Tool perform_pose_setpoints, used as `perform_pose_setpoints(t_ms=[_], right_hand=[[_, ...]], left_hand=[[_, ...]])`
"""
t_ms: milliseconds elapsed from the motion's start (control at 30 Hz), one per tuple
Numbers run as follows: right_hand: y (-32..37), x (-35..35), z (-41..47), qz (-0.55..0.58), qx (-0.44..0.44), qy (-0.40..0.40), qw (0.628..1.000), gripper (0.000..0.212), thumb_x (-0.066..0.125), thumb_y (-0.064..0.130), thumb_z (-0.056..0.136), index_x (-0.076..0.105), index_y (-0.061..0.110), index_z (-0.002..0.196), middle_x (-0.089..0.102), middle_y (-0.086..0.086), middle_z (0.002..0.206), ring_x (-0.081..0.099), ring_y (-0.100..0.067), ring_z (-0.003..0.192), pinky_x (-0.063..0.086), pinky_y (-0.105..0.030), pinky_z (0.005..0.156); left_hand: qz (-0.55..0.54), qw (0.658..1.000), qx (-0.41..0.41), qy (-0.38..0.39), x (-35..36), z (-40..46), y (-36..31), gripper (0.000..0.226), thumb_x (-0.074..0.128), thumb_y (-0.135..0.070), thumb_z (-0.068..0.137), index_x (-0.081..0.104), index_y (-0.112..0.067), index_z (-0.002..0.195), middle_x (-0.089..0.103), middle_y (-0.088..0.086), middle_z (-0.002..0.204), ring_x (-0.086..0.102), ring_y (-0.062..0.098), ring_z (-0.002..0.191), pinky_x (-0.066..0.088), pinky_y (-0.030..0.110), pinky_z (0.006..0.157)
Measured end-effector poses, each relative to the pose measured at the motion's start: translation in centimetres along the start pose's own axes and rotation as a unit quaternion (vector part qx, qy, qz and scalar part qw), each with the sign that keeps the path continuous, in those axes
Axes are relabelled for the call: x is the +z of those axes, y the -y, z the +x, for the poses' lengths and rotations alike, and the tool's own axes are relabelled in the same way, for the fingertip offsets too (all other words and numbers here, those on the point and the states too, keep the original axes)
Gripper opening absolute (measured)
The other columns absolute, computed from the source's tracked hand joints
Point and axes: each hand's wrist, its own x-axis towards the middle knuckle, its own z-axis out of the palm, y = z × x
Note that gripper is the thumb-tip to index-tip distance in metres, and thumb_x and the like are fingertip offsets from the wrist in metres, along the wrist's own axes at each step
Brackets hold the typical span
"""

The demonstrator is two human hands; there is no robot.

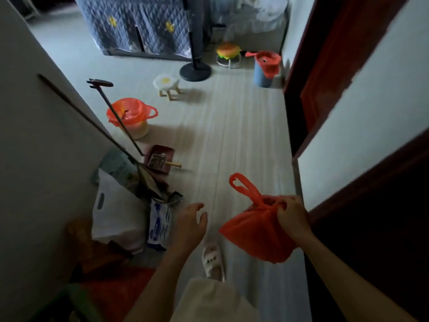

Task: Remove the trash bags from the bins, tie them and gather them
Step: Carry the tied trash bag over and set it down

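Right hand grips the gathered neck of a red trash bag, already knotted by the look of it, one handle loop sticking up at 11 o'clock. The bag hangs off the floor at 5 o'clock in view. Left hand is empty, fingers loosely spread, just beside the bag. Step looks like gathering: one bag done. Two lined bins are left: cream bin at 10 o'clock, blue bin at 1 o'clock by the door. Next: walk to the cream bin, lift its liner with the free hand.
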Motion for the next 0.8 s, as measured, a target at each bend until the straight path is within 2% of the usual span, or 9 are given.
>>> perform_pose_setpoints(t_ms=[67,133,200,300,367,467,500,700,800], right_hand=[[3.4,1.3,7.2,-0.01,-0.017,0.018,1.0,0.02,0.042,0.013,0.094,0.062,0.016,0.089,0.062,-0.001,0.093,0.058,-0.017,0.082,0.049,-0.032,0.081],[6.9,2.3,13.6,-0.03,-0.007,0.032,0.999,0.017,0.042,0.009,0.092,0.058,0.014,0.091,0.056,0.0,0.082,0.054,-0.018,0.078,0.046,-0.028,0.073],[11.5,3.3,20.8,-0.028,0.006,0.043,0.999,0.014,0.044,0.005,0.089,0.055,0.012,0.082,0.053,-0.002,0.076,0.054,-0.023,0.079,0.041,-0.027,0.065],[18.4,4.0,30.1,-0.025,0.009,0.043,0.999,0.015,0.049,0.004,0.085,0.062,0.005,0.092,0.064,-0.014,0.093,0.058,-0.034,0.097,0.044,-0.034,0.08],[22.5,4.0,35.6,-0.011,0.002,0.038,0.999,0.019,0.052,0.005,0.084,0.063,0.004,0.1,0.065,-0.014,0.104,0.058,-0.031,0.101,0.042,-0.03,0.08],[27.4,4.1,42.0,0.0,-0.033,0.044,0.998,0.018,0.055,0.006,0.083,0.063,0.007,0.098,0.065,-0.01,0.106,0.056,-0.022,0.096,0.035,-0.021,0.078],[30.2,4.8,47.4,0.012,-0.049,0.04,0.998,0.017,0.056,0.005,0.082,0.063,0.008,0.098,0.065,-0.009,0.106,0.055,-0.02,0.094,0.035,-0.02,0.079],[41.6,8.5,67.4,-0.016,-0.123,0.077,0.989,0.016,0.057,0.009,0.079,0.067,0.02,0.086,0.071,-0.003,0.092,0.064,-0.024,0.094,0.046,-0.027,0.08],[49.4,10.4,76.7,-0.035,-0.155,0.099,0.982,0.019,0.055,0.004,0.081,0.068,0.01,0.092,0.07,-0.007,0.098,0.062,-0.023,0.095,0.034,-0.015,0.072]], left_hand=[[-0.02,0.999,-0.027,-0.003,-1.1,6.8,0.5,0.035,0.051,-0.018,0.093,0.053,-0.007,0.126,0.054,0.01,0.127,0.051,0.021,0.116,0.037,0.024,0.096],[-0.04,0.998,-0.04,0.001,-2.2,13.7,0.4,0.035,0.051,-0.02,0.093,0.052,-0.008,0.126,0.052,0.01,0.128,0.052,0.021,0.116,0.039,0.028,0.097],[-0.048,0.998,-0.037,0.011,-4.0,21.8,-0.5,0.036,0.051,-0.022,0.093,0.051,-0.01,0.127,0.051,0.008,0.129,0.051,0.021,0.115,0.042,0.031,0.098],[-0.04,0.999,-0.023,-0.007,-7.5,32.8,-2.8,0.035,0.053,-0.021,0.092,0.053,-0.008,0.125,0.054,0.009,0.125,0.052,0.023,0.115,0.042,0.033,0.099],[-0.051,0.998,-0.033,-0.027,-9.7,39.3,-4.5,0.033,0.055,-0.017,0.09,0.057,-0.006,0.121,0.057,0.011,0.12,0.055,0.026,0.111,0.041,0.033,0.096],[-0.044,0.998,-0.033,-0.031,-11.6,46.5,-6.1,0.032,0.056,-0.016,0.09,0.058,-0.005,0.12,0.059,0.013,0.119,0.056,0.027,0.11,0.041,0.032,0.095],[-0.04,0.998,-0.031,-0.038,-12.4,52.0,-6.4,0.032,0.055,-0.017,0.09,0.057,-0.006,0.121,0.059,0.012,0.12,0.056,0.026,0.111,0.041,0.033,0.096],[-0.051,0.991,-0.086,-0.087,-16.5,72.8,-6.9,0.034,0.053,-0.02,0.091,0.056,-0.009,0.123,0.057,0.01,0.124,0.054,0.024,0.114,0.04,0.033,0.098],[-0.082,0.983,-0.121,-0.115,-20.6,82.6,-7.7,0.033,0.053,-0.019,0.091,0.056,-0.009,0.122,0.057,0.01,0.125,0.056,0.025,0.113,0.04,0.033,0.097]])
